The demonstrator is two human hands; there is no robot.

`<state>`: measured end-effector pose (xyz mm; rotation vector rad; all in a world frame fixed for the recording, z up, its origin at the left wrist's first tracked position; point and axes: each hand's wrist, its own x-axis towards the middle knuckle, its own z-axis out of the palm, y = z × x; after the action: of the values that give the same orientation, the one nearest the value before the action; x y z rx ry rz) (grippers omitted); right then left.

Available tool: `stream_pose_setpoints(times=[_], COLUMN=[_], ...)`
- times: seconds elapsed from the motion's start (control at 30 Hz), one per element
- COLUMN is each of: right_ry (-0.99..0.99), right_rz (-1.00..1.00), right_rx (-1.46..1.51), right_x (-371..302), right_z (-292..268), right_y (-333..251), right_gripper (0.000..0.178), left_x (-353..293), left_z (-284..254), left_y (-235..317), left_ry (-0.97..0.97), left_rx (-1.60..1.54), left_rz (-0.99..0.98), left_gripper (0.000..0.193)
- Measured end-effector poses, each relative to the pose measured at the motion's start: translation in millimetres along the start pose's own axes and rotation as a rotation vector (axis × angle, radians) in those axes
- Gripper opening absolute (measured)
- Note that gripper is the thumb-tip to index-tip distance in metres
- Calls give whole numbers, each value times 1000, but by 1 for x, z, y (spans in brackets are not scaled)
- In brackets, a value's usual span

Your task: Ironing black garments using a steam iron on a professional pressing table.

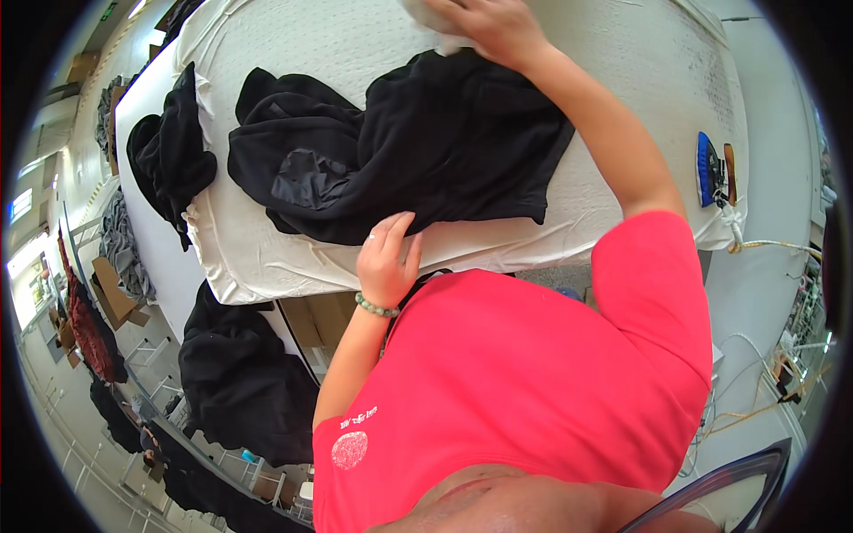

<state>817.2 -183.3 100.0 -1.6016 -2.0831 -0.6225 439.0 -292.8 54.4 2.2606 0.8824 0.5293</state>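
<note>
A black fleece garment (444, 142) lies across the padded white ironing table (293, 35), with a smooth, shiny black patch on its left part. My left hand (386, 262) is at the garment's near edge, fingers stretched and thumb apart, holding nothing. A bead bracelet circles that wrist. Beyond the garment's far edge, my right hand (498, 31) reaches out with its fingers bent over a whitish, cloth-like thing (434, 16). Blur and the picture's top edge hide part of it. At the table's right edge stands an iron (708, 169) with a blue body.
Another black garment (173, 160) hangs over the table's left edge. Below, more black clothing (244, 382) is heaped beside a cardboard box (320, 320). A cord (773, 243) runs right from the iron. Garment racks and grey piles (124, 249) stand farther left.
</note>
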Motion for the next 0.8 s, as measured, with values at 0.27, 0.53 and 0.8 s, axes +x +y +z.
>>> stream_pose_setpoints(times=[0.27,0.53,0.8], right_ry=[41,-129,441], right_rz=[1429,1424,933], right_rx=[30,443,-98], right_x=[-240,-244,-129], right_z=[-33,-65,-361], right_y=[-64,-189,-66], right_gripper=[75,42,27], left_x=[60,125,188], left_z=[41,3,-322], left_y=[-2,-12,26], left_ry=[93,-50,875], left_rx=[463,509,-318], left_rz=[124,161,201], left_gripper=[39,22,31])
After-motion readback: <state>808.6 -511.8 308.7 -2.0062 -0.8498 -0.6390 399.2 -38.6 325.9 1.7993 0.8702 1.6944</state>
